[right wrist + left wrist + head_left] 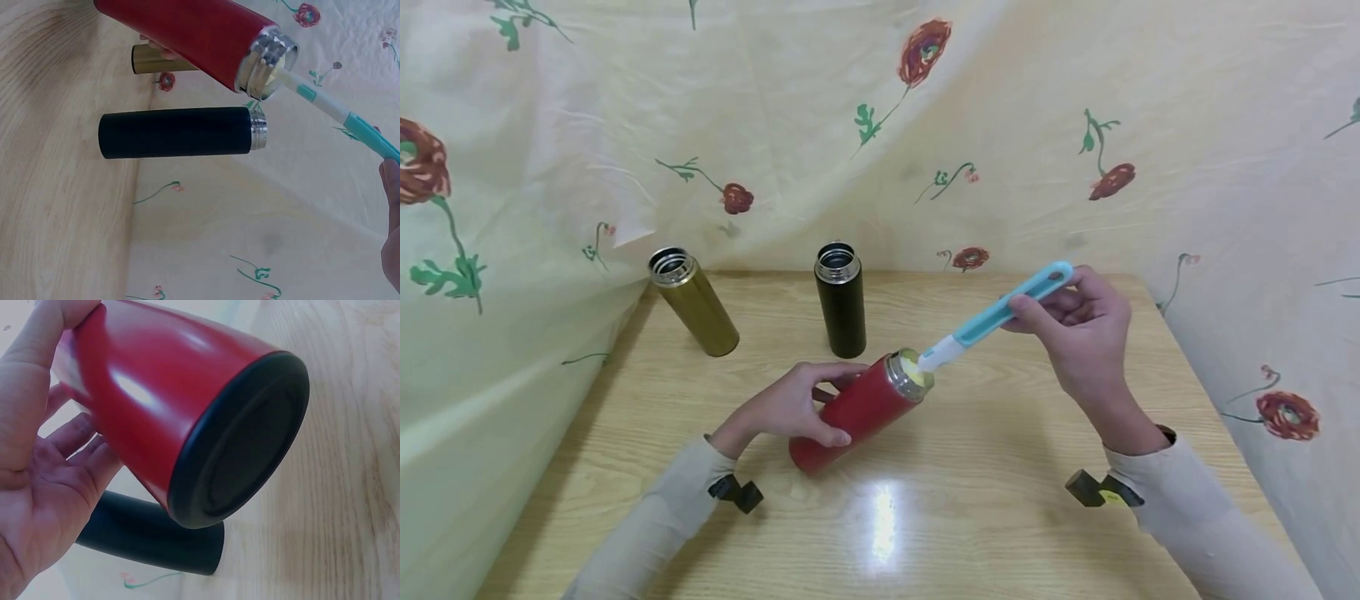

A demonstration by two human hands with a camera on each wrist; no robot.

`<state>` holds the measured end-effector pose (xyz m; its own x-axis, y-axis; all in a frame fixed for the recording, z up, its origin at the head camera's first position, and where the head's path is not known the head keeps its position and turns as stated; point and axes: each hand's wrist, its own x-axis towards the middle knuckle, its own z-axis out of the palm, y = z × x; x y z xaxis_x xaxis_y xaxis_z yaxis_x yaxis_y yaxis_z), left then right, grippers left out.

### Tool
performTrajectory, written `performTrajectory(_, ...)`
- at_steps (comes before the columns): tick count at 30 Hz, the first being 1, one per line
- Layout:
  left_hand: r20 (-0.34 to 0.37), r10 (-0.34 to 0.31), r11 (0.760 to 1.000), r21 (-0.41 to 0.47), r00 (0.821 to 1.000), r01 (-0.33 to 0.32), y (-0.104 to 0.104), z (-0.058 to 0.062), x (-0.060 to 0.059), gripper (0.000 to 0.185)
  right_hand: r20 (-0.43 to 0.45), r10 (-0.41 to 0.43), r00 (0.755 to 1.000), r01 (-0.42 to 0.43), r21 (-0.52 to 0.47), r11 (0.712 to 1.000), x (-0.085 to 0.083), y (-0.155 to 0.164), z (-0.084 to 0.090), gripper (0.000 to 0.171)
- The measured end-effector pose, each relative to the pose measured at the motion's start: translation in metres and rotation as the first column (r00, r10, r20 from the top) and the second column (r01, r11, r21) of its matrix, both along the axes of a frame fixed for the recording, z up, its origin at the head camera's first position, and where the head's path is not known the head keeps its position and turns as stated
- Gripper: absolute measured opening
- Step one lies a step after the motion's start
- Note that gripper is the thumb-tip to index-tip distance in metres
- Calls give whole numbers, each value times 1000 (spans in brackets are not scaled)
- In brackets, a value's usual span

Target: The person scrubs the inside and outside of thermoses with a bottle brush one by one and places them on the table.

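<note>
A red thermos flask (868, 404) is held tilted above the table by my left hand (801, 404), its metal mouth pointing up to the right. In the left wrist view, the black base of the red flask (187, 394) faces the camera, and the fingers curl round its side. My right hand (1082, 329) pinches the blue handle of a bottle brush (1000, 319) between thumb and fingers. The brush's white neck slants down to the flask's mouth. Pale yellow sponge shows inside the rim in the head view; the rest of the brush head is hidden in the flask.
A black flask (841, 308) stands lidless behind the red one. Further left stands a gold flask (697, 307), also lidless. The wooden table (1000, 500) ends at the back against a flowered cloth (820, 125), which also hangs along both sides.
</note>
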<state>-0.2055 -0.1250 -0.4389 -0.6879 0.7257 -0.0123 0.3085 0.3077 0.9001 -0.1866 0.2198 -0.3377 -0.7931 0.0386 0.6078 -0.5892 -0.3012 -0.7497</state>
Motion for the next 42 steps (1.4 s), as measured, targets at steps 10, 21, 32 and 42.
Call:
performTrajectory(10,-32,16,1000,3,999,-15,5,16,-6,86,18,-11,1000,7,205,979,2,-26,-28,17)
performTrajectory(21,-51,13,1000,-16,999,-14,4,15,-8,86,94,-56,994,31,249,968,4,-29,-30,16)
performTrajectory(32,-68,7,999,-33,998,-9,-1,13,-11,87,54,-80,995,67,204,977,3,-27,-28,15)
performTrajectory(42,-46,-42,999,-19,998,42,-2,13,-10,83,25,-73,997,70,106,992,3,-22,-12,15)
